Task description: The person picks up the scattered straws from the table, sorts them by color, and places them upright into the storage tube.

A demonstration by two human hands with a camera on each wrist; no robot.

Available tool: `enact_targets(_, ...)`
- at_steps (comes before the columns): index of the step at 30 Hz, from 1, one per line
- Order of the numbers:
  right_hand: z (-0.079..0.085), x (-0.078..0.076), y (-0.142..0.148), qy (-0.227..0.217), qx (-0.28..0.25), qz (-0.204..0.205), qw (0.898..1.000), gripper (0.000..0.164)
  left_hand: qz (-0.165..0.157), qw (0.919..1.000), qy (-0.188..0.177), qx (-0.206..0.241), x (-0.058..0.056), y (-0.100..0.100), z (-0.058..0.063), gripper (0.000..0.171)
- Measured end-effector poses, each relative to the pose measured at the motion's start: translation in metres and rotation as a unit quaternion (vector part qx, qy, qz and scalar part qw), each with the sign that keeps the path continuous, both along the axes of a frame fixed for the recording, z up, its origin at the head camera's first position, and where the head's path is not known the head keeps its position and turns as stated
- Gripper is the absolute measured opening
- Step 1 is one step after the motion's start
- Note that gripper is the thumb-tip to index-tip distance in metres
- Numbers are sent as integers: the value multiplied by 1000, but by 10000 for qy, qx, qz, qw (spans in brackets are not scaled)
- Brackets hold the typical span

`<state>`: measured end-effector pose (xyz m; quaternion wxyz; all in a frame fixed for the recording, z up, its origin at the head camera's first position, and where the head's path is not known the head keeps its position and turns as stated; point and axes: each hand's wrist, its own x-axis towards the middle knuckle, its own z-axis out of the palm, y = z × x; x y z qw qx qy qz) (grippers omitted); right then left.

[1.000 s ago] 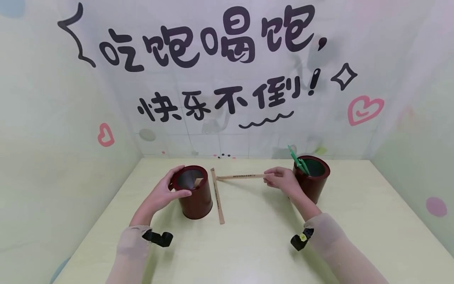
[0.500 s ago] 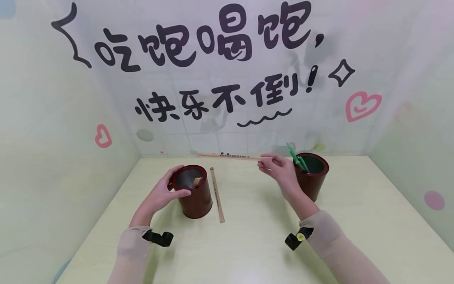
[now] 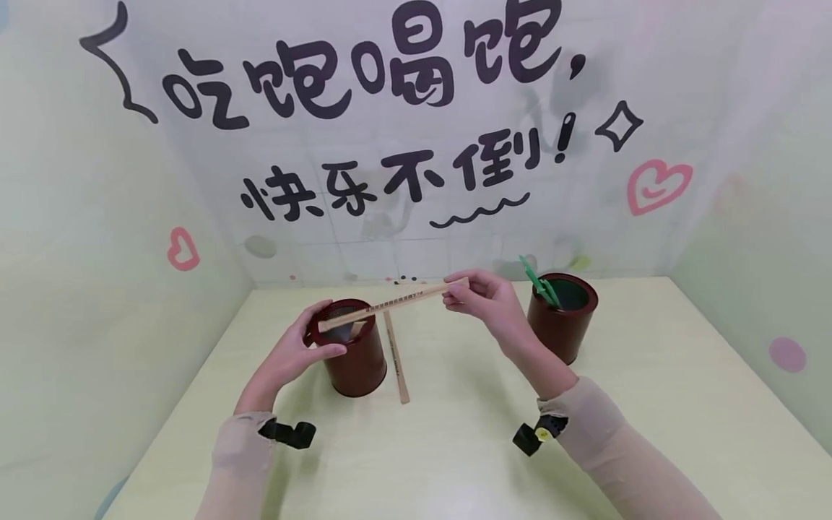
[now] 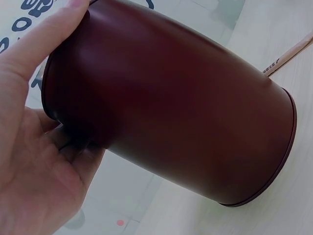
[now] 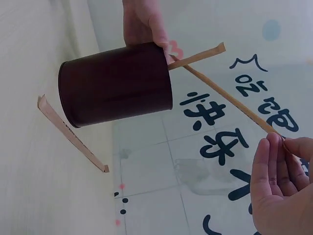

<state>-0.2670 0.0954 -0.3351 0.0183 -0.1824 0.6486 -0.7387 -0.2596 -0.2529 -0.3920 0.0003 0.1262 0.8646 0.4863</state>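
Observation:
My left hand (image 3: pixel 292 355) grips a dark red cylindrical canister (image 3: pixel 356 367) near its rim, thumb on the near side and fingers behind. Between thumb and fingertips, my right hand (image 3: pixel 490 303) pinches one end of a slim stick in a printed brown paper wrapper (image 3: pixel 403 300). Its far end overlaps the canister's opening in the head view. Another wrapped stick (image 5: pixel 200 56) pokes out of the canister's mouth in the right wrist view. A third wrapped stick (image 3: pixel 398 365) lies flat on the table, just right of the canister.
A second dark red canister (image 3: pixel 560 338) stands on the right of the table, behind my right forearm, with green plastic pieces (image 3: pixel 544 289) leaning out. Walls with printed lettering enclose the pale table (image 3: pixel 442 448) at the back and sides.
The wrapped stick in my right hand has risen from low over the table and swung left, so its far end is at the left canister's mouth. My left hand keeps its hold there.

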Motion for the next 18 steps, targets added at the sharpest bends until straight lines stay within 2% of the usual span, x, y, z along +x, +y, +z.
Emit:
enact_targets(10, 10, 3, -26, 639, 469, 298, 9964, 25, 26, 10000, -29, 40, 0, -3, -1, 85)
enact_targets(18, 21, 0, -27, 781, 595, -89, 9951, 23, -5, 9999, 36, 150, -1, -3, -2, 84)
